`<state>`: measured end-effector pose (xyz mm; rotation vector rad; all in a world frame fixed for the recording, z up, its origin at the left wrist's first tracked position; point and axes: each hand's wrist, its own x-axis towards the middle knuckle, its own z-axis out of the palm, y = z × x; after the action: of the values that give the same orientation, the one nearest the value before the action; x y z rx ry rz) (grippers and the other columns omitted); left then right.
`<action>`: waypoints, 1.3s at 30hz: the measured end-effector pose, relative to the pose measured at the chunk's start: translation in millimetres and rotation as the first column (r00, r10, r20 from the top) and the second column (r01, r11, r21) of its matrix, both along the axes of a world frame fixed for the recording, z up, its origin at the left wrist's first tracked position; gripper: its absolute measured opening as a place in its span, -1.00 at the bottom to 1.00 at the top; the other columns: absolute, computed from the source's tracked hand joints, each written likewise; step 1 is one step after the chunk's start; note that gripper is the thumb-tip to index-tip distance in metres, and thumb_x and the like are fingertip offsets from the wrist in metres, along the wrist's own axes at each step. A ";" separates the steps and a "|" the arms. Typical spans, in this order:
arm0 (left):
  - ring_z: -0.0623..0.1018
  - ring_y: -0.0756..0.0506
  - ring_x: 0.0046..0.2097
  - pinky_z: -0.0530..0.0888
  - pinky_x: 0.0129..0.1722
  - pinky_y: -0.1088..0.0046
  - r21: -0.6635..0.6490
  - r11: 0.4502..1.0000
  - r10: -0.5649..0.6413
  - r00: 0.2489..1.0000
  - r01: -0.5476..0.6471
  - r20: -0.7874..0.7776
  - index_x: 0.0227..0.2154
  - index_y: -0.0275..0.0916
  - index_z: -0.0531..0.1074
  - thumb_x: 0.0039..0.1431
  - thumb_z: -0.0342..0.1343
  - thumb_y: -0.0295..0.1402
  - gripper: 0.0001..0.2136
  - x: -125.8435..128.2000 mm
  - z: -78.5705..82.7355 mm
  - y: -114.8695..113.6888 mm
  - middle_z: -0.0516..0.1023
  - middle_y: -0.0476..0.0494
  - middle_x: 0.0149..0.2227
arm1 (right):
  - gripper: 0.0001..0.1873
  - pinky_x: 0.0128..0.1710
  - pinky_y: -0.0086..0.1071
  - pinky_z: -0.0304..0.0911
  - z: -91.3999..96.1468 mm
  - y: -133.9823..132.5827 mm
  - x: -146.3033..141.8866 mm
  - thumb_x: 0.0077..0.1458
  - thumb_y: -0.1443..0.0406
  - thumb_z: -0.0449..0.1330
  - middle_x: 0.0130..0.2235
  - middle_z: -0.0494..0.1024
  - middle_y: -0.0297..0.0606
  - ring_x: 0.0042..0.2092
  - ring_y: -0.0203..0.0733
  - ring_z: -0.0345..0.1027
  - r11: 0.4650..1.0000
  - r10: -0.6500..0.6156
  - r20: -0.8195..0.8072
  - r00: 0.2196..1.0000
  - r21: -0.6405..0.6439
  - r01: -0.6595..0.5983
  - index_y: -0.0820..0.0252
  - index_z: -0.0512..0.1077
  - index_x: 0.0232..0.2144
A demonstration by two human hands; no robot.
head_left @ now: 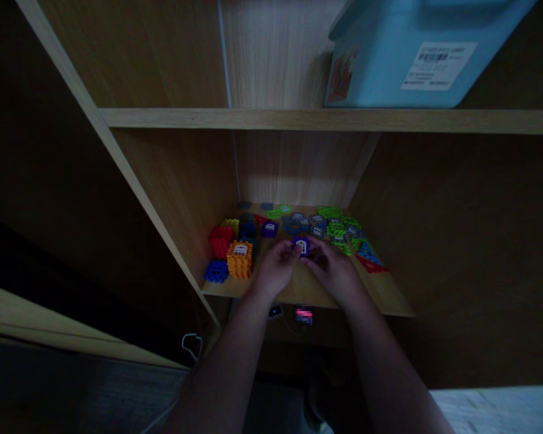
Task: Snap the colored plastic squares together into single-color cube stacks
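Observation:
Both hands meet over the front of a wooden shelf. Between them is a purple building tile (301, 245) with a white window pattern. My left hand (278, 264) pinches its left side, thumb on the face. My right hand (329, 263) grips the right side with its fingers. Left of my hands stands an orange stack of tiles (240, 260) with a window piece on top. A red stack (221, 242) and blue tiles (216, 271) sit beside it. Another purple tile (269, 229) lies just behind my left hand.
Green tiles (336, 228) and grey tiles lie loosely at the right rear, near red triangles (371, 265). An upper shelf board (298, 119) crosses above, carrying a light-blue bin (398, 57). A lit device (304, 314) and a cable are below the shelf.

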<state>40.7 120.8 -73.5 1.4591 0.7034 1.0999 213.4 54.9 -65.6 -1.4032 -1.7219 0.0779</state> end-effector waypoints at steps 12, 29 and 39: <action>0.61 -0.13 -0.09 0.46 0.04 0.34 -0.084 0.991 -0.095 0.989 0.105 0.115 -0.19 -0.23 0.59 0.17 0.41 -0.05 -0.65 0.3 -1.7 5.6 0.68 -0.10 -0.19 | -0.49 0.00 -0.07 0.53 -0.1 -0.5 0.8 0.33 0.14 0.31 0.03 0.68 -0.12 -0.05 0.04 0.62 0.998 -0.067 -0.022 0.998 0.020 0.067 0.05 0.43 0.27; 0.61 -0.09 -0.17 0.48 -0.06 0.41 -0.050 0.998 0.023 1.000 -0.023 -0.009 -0.18 -0.21 0.59 0.29 0.28 -0.02 -0.68 -1.4 -0.2 2.9 0.67 -0.07 -0.24 | -0.49 0.06 0.00 0.52 3.0 0.5 -1.3 0.33 0.13 0.32 0.08 0.64 -0.04 0.03 0.10 0.58 0.998 -0.055 0.029 0.998 0.045 0.053 0.05 0.44 0.27; 0.66 -0.14 -0.20 0.50 -0.14 0.40 0.117 0.985 0.146 0.968 -0.124 -0.205 -0.23 -0.18 0.64 0.35 0.21 -0.26 -0.85 -2.0 3.2 -2.8 0.73 -0.09 -0.25 | -0.75 0.18 0.02 0.47 11.1 -3.0 -4.7 0.38 0.19 0.27 0.08 0.56 -0.06 0.12 0.10 0.51 0.972 -0.143 0.043 0.989 0.192 0.132 0.02 0.58 0.06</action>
<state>38.7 118.0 -70.4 1.6543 0.9196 1.1067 208.7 51.9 -54.5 -1.3893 -1.6264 -0.1991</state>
